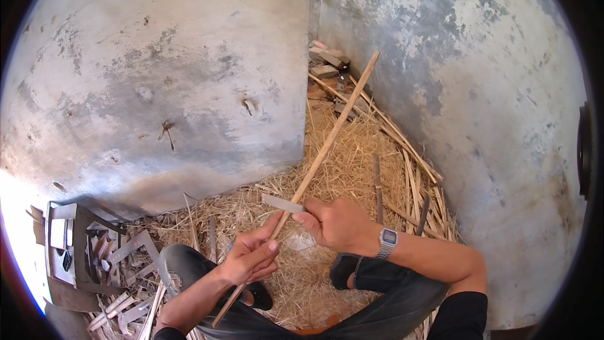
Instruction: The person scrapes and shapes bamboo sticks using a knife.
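Observation:
A long, narrow wooden strip runs slantwise from near my left knee up toward the far wall. My left hand is closed around its lower part, thumb on top. In my right hand, which wears a grey digital watch on the wrist, is a knife with a flat pale blade. The blade lies across the strip, touching it just above my left hand. The knife's handle is hidden inside my right fist.
Wood shavings cover the floor around my feet. Long split strips lean along the right wall, with bricks in the far corner. At the left stand a wooden frame and scattered offcuts and tools. A plastered wall rises ahead.

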`<state>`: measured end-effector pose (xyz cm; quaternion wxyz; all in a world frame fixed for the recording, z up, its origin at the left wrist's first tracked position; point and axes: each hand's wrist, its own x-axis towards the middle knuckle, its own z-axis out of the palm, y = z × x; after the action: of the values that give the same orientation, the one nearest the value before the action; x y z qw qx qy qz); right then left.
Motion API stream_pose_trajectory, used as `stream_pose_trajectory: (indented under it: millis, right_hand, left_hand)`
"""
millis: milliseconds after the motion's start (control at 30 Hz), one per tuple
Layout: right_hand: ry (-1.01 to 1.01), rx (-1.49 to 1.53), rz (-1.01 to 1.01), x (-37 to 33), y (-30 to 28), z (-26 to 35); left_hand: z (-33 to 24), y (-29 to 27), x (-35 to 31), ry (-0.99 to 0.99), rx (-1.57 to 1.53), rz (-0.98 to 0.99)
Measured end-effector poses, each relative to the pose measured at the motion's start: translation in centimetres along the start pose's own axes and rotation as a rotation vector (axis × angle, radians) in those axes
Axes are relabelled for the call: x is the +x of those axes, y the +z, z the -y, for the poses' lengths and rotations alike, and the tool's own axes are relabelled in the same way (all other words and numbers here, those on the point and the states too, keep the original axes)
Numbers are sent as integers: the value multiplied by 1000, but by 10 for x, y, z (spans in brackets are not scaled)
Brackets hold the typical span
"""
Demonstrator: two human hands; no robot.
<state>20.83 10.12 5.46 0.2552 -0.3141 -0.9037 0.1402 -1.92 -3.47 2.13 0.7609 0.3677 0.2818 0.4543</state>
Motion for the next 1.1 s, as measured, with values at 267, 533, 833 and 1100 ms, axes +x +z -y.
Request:
stream_pose_trajectory:
  millis: [267,533,833,1100]
  right_hand:
    - [14,-19,44,10,0,6]
    - [18,-94,152,-6,19,4]
    - [-111,-29,-283,33,-4,-33]
    - [213,-160,-297,38,-22,-123]
  left_hand:
    - [0,-17,-7,74,35,-22]
    - [8,-6,-24,-5,-24,-74]
    - [17,-16,-60,-112,-177,-48]
    - [31,-24,-90,-151,-250,-45]
